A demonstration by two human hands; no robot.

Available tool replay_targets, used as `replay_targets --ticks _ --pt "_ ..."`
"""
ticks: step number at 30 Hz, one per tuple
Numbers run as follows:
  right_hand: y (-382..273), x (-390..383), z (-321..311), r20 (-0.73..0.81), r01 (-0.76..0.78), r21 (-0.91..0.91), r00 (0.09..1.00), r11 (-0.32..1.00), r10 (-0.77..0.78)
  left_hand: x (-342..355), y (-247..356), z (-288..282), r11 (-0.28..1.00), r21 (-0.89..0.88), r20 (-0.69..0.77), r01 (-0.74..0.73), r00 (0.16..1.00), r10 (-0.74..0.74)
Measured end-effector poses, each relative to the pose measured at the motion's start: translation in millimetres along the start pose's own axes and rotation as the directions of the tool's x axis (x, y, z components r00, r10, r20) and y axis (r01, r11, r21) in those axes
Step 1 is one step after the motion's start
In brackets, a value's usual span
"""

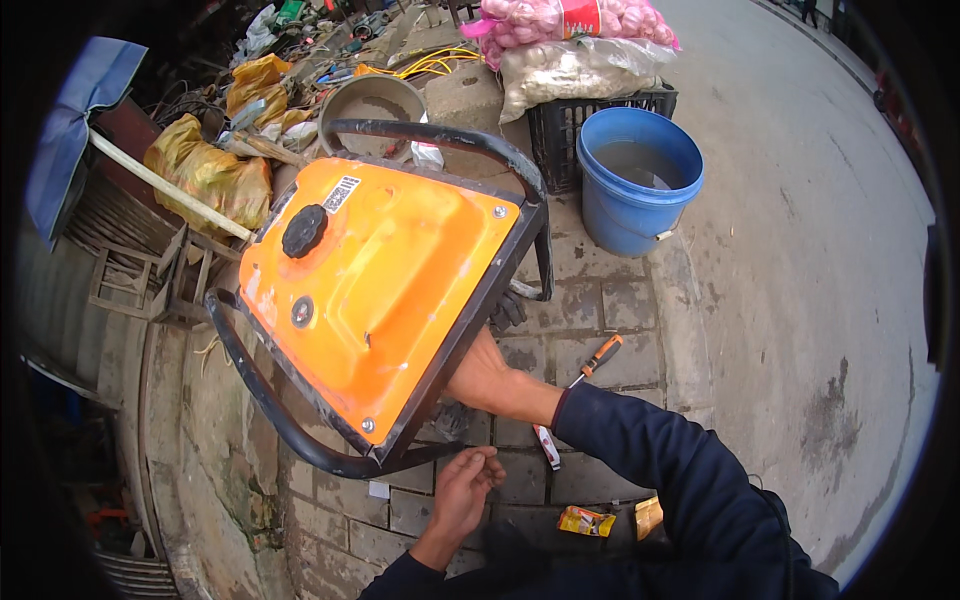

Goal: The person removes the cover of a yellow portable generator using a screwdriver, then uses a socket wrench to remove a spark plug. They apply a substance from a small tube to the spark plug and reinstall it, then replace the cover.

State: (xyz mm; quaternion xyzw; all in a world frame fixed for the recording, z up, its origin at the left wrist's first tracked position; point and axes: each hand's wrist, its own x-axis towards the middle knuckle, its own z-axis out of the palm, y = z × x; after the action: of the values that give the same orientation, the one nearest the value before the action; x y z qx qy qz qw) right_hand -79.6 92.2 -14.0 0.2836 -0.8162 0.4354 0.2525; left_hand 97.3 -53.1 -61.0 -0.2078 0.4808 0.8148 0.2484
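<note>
A portable generator with an orange fuel tank (400,270) fills the middle of the head view. A black cap (304,231) sits on the tank, and a black tubular frame (270,405) surrounds it. My right hand (475,375) reaches under the tank's right edge; its fingers are hidden behind the tank. Just below the frame's near corner, my left hand (462,500) is closed, its thumb and fingers pressed together. Whatever it may hold is too small to make out. On the paving to the right lies a screwdriver (604,354) with an orange and black handle.
Behind the generator stand a blue bucket (640,215) of murky water, a black crate (556,145) under bagged garlic (580,75), and a grey basin (372,100). Small yellow packaging (586,521) lies near me. A wooden frame (150,275) and yellow sacks (205,175) are at left.
</note>
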Motion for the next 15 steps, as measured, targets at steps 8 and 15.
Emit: replay_targets --ticks 8,15 --pt "-2.3 -1.7 -6.2 -0.032 0.015 -0.015 0.999 1.0 -0.016 -0.7 -2.9 1.6 1.0 0.004 0.02 0.008 1.0 -0.008" --pt "-1.2 -5.8 4.0 -0.192 -0.013 0.131 0.981 0.991 0.038 3.0 -8.7 0.7 1.0 -0.011 0.031 0.021 0.999 -0.02"
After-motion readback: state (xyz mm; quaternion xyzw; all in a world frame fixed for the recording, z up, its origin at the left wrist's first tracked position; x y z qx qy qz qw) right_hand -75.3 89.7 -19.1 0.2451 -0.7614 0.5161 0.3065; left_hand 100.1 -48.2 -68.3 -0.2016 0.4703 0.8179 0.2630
